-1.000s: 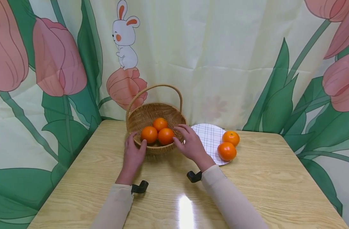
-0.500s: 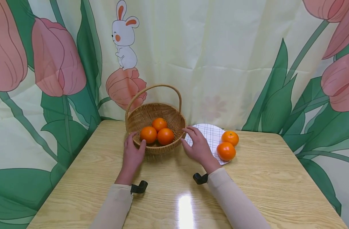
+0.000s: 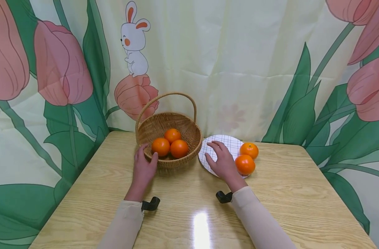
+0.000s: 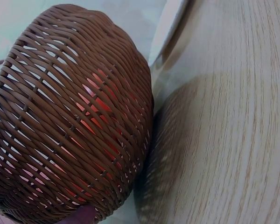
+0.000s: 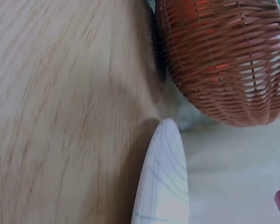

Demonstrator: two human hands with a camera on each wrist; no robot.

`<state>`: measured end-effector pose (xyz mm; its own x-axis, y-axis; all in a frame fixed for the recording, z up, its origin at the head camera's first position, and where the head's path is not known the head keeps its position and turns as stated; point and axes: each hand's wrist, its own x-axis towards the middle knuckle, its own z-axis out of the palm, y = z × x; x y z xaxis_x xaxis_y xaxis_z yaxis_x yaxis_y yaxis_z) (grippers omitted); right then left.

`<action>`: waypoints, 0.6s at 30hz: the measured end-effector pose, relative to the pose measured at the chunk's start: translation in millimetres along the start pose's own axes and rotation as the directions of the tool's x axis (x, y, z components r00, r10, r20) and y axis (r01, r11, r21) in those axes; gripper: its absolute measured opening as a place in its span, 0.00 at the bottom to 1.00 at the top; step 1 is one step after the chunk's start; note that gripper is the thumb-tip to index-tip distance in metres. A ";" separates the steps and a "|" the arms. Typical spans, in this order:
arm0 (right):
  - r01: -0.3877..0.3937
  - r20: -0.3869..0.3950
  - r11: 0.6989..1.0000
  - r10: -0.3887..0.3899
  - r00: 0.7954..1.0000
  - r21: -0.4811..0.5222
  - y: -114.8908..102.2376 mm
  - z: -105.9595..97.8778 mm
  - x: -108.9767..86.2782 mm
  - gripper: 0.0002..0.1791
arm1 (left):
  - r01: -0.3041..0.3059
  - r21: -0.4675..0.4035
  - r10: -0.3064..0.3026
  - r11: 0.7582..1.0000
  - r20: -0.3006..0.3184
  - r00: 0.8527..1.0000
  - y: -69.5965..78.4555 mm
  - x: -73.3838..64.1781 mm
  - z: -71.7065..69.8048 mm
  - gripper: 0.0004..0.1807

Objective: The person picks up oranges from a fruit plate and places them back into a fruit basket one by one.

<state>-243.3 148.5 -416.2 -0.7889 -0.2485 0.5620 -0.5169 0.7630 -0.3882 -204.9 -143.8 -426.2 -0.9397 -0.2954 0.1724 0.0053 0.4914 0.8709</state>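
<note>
A wicker basket [image 3: 156, 124] with a tall arched handle stands at the back of the table, with three oranges [image 3: 178, 149] inside. My left hand [image 3: 144, 169] holds its left front rim, fingers around the outside and thumb by the front edge. In the left wrist view the woven side of the basket [image 4: 70, 102] fills much of the frame, orange showing through the gaps. My right hand [image 3: 224, 163], fingers spread and loosely bent, hovers over the left part of a white checked plate [image 3: 229, 141] and holds nothing. Two more oranges [image 3: 245, 164] sit at the plate's right edge.
A wooden table [image 3: 177, 207] carries everything. Behind it hangs a curtain [image 3: 239, 69] printed with tulips and a rabbit, close to the basket's back. In the right wrist view the plate's edge [image 5: 165, 186] lies near the basket.
My right hand has left the basket's right rim and moved right, over the plate. My left hand stays at the left rim; basket and oranges have kept their places.
</note>
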 end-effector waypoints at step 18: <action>-0.080 -0.046 0.996 0.078 0.996 -0.026 23.0 -10.3 -11.4 0.21 | 0.002 -0.007 -0.002 1.000 0.006 1.000 -1.9 0.6 0.3 0.32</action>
<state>-242.7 175.0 -424.0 -0.8108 -0.1600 0.5631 -0.4437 0.7953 -0.4130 -205.7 -144.7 -427.9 -0.9418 -0.2910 0.1680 0.0060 0.4854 0.8743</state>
